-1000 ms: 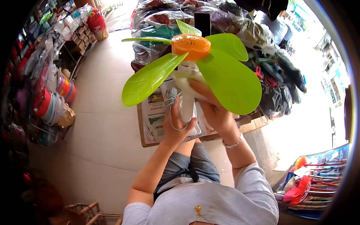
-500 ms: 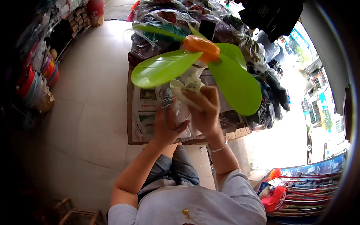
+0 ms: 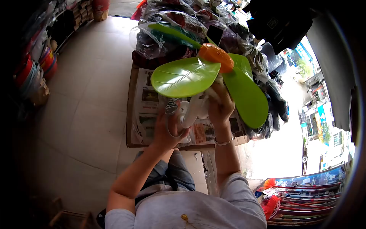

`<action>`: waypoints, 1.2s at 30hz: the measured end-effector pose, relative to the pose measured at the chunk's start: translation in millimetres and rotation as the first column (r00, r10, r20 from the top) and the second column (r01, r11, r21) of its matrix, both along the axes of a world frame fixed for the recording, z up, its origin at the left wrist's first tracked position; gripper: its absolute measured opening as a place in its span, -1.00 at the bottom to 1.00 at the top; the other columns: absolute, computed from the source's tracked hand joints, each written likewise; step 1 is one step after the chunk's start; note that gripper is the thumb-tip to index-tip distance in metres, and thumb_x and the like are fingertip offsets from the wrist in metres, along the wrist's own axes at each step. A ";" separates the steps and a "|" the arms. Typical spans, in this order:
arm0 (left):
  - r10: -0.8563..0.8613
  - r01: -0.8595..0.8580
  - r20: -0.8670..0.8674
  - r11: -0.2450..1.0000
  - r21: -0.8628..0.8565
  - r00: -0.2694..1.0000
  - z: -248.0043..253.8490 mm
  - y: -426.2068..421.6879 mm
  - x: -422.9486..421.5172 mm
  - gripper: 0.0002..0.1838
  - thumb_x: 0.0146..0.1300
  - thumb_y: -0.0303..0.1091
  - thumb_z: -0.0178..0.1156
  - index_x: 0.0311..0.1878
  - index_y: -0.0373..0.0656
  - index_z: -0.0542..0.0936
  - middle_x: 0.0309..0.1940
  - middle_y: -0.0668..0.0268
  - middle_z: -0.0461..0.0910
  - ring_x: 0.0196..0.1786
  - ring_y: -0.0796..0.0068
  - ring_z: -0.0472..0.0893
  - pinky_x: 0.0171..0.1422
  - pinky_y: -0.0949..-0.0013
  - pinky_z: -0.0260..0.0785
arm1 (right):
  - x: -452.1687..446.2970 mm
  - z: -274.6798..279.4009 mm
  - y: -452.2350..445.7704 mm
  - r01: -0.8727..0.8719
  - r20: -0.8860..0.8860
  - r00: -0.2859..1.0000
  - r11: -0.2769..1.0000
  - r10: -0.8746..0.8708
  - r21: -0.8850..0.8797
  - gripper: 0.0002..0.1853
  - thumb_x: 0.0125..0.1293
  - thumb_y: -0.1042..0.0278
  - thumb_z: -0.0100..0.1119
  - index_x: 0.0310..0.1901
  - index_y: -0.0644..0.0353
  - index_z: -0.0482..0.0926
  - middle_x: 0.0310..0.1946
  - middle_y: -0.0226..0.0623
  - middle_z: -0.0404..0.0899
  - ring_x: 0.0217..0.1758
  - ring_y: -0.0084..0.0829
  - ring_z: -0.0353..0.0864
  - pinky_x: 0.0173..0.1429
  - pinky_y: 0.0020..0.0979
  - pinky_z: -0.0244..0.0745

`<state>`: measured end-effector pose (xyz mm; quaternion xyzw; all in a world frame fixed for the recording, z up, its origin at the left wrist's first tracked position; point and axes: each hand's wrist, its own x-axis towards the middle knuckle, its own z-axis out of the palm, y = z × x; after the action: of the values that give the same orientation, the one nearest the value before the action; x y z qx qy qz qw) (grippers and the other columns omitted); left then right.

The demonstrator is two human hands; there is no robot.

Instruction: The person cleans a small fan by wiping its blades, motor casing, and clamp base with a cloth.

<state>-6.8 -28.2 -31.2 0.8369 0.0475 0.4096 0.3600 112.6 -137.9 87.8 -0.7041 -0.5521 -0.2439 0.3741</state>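
Note:
A small electric fan (image 3: 195,108) with a white body stands tilted between my hands, over a newspaper-covered surface. It carries green leaf-shaped blades (image 3: 187,78) around an orange hub (image 3: 216,58). My left hand (image 3: 166,130) is closed around the lower white part, with a bundled grey cord (image 3: 171,107) beside its fingers. My right hand (image 3: 222,105) is closed at the fan's neck, behind the blades, pressing a pale cloth against it. The cloth is mostly hidden by the hand and the blades.
Newspaper (image 3: 146,103) lines the cardboard surface (image 3: 130,129). Plastic-wrapped goods (image 3: 164,44) are heaped behind it, with a dark phone (image 3: 214,35) on them. Long-handled items (image 3: 305,202) lie at the lower right. Stacked basins (image 3: 47,66) line the left side.
The fan has shifted right and slightly down, its blades turning a little. My right hand has moved from in front of the white body up to the neck, and the cloth is now less visible.

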 end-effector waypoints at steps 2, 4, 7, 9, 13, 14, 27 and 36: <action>-0.011 0.011 0.002 1.000 -0.009 1.000 -0.3 1.7 1.5 -0.02 0.03 -0.12 0.44 0.47 -0.26 0.18 0.24 -0.09 0.41 0.25 -0.13 0.44 0.32 -0.01 0.28 | 8.1 -25.9 7.9 -0.023 -0.321 0.940 0.963 0.112 0.268 -0.69 0.22 0.64 0.02 -0.01 0.36 0.60 0.08 -0.14 0.53 0.17 -0.28 0.48 0.24 -0.27 0.39; -0.027 0.027 -0.006 0.999 -0.023 1.000 -2.4 1.3 2.6 -0.02 0.02 -0.12 0.44 0.47 -0.26 0.18 0.23 -0.08 0.43 0.24 -0.13 0.45 0.32 -0.01 0.28 | 11.0 -38.5 10.4 0.019 -0.432 0.891 0.939 0.139 0.343 -0.68 0.23 0.63 0.01 0.02 0.36 0.57 0.12 -0.13 0.50 0.17 -0.30 0.47 0.23 -0.29 0.38; -0.046 0.046 0.030 0.999 -0.008 0.998 -5.4 0.0 0.5 0.00 0.00 -0.13 0.45 0.48 -0.23 0.18 0.24 -0.05 0.43 0.24 -0.11 0.46 0.31 -0.01 0.28 | 11.3 -50.6 6.8 0.008 -0.421 0.892 0.924 0.167 0.383 -0.68 0.28 0.60 0.01 0.06 0.34 0.55 0.05 -0.23 0.54 0.07 -0.42 0.49 0.16 -0.37 0.41; -0.101 0.094 -0.050 0.987 -0.127 0.994 -0.2 2.8 1.1 0.00 0.00 -0.14 0.46 0.48 -0.20 0.19 0.24 -0.03 0.44 0.24 -0.10 0.46 0.31 0.00 0.28 | 19.5 -64.3 4.8 0.220 -0.660 0.750 0.929 0.033 0.296 -0.71 0.32 0.57 0.05 0.06 0.34 0.55 -0.06 -0.37 0.57 -0.05 -0.53 0.52 0.09 -0.45 0.44; -0.029 0.029 0.011 0.999 -0.018 1.000 -1.0 3.6 0.2 0.00 0.00 -0.14 0.46 0.48 -0.19 0.18 0.24 -0.03 0.44 0.23 -0.10 0.47 0.31 0.00 0.28 | 7.6 -49.8 4.3 0.247 -0.718 0.690 0.901 0.095 0.357 -0.74 0.40 0.50 0.08 0.08 0.33 0.55 -0.15 -0.46 0.59 -0.13 -0.66 0.50 -0.03 -0.56 0.45; -0.061 0.061 0.005 0.996 -0.060 0.998 -2.2 3.5 -0.1 0.01 -0.01 -0.14 0.47 0.49 -0.20 0.18 0.25 -0.06 0.42 0.24 -0.11 0.46 0.31 0.00 0.27 | 2.1 -43.5 6.0 0.271 -0.738 0.662 0.876 0.131 0.399 -0.74 0.41 0.50 0.08 0.08 0.33 0.55 -0.15 -0.46 0.60 -0.13 -0.67 0.50 -0.04 -0.57 0.45; -0.302 0.356 -0.429 0.933 0.049 0.851 40.9 51.8 -49.8 0.07 0.02 -0.18 0.46 0.54 -0.17 0.06 0.27 -0.16 0.41 0.28 -0.12 0.46 0.33 0.14 0.34 | -13.8 -70.6 -15.1 0.136 -0.748 0.598 0.883 0.289 0.450 -0.74 0.36 0.59 0.08 0.06 0.37 0.56 -0.02 -0.32 0.54 0.05 -0.53 0.48 0.17 -0.51 0.34; -0.184 0.161 -0.082 0.960 -0.229 0.980 112.1 51.5 -2.7 -0.35 0.20 -0.23 0.40 0.30 -0.22 0.37 0.13 0.14 0.51 0.14 0.33 0.54 0.21 0.26 0.38 | -41.3 -73.0 -5.5 -0.011 -0.589 0.767 0.923 0.255 0.386 -0.55 0.23 0.67 0.18 0.19 0.22 0.54 0.03 -0.10 0.52 0.08 -0.29 0.54 0.10 -0.35 0.46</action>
<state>-9.5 23.3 80.9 0.8123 0.0380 0.3254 0.4825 71.3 -143.4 14.8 -0.6221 -0.3903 -0.0638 0.6757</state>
